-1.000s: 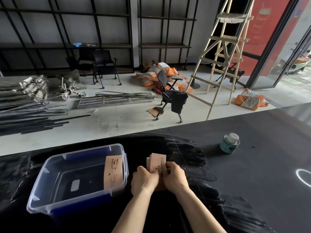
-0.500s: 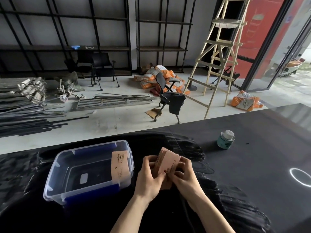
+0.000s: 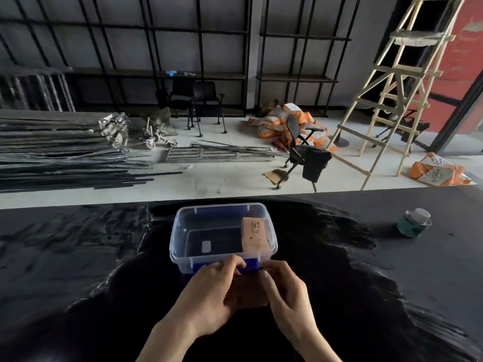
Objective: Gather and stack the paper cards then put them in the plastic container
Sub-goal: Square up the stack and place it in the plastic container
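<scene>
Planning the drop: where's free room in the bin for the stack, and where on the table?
Plastic container: floor bare left of the card leaning on its right wall. Table open left of it, and between it and the green jar. Crowded at the near rim, where left hand and right hand hold the stack.

Both forearms are bare — no sleeves, rings or watch on either hand (image 3: 209,293).
</scene>
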The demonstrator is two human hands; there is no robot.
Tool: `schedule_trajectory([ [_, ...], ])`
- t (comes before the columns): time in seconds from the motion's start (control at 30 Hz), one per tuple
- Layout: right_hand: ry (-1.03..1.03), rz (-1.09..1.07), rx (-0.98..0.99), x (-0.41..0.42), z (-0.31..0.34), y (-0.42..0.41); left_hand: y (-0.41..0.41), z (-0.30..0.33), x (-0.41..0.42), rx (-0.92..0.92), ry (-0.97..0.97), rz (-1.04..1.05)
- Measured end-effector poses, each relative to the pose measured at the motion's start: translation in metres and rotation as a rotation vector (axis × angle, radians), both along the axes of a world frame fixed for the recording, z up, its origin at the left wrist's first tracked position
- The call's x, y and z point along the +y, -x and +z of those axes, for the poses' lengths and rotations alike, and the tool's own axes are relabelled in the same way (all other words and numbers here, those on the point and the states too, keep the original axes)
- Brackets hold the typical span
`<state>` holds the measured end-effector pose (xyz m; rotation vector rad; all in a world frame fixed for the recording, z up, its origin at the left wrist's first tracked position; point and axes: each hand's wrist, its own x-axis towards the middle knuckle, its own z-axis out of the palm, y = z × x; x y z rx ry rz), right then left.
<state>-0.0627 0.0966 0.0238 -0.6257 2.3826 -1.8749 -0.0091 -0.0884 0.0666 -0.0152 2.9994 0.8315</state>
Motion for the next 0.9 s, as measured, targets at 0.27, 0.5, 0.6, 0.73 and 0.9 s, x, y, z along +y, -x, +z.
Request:
schedule_trajectory([
  [0.27,-0.192,-0.046,0.091,-0.064,-0.049,-0.025,-0.035,-0.022,-0.023,-0.027,0.099,0.020],
  [0.5,-0.021,-0.132,-0.134,-0.071,-0.052,-0.034,-0.055,-0.061,-0.022,0.207,-0.622,0.524],
  [0.6,0.026,-0.151,-0.229,-0.074,-0.055,-0.035,-0.039,-0.065,-0.004,0.257,-0.876,0.775],
  [0.73,0.145,-0.231,-0.330,-0.080,-0.051,-0.034,-0.025,-0.061,0.009,0.366,-1.045,0.996],
  [0.9,0.119,-0.237,-0.249,-0.079,-0.049,-0.031,-0.030,-0.061,0.010,0.354,-0.947,0.893],
])
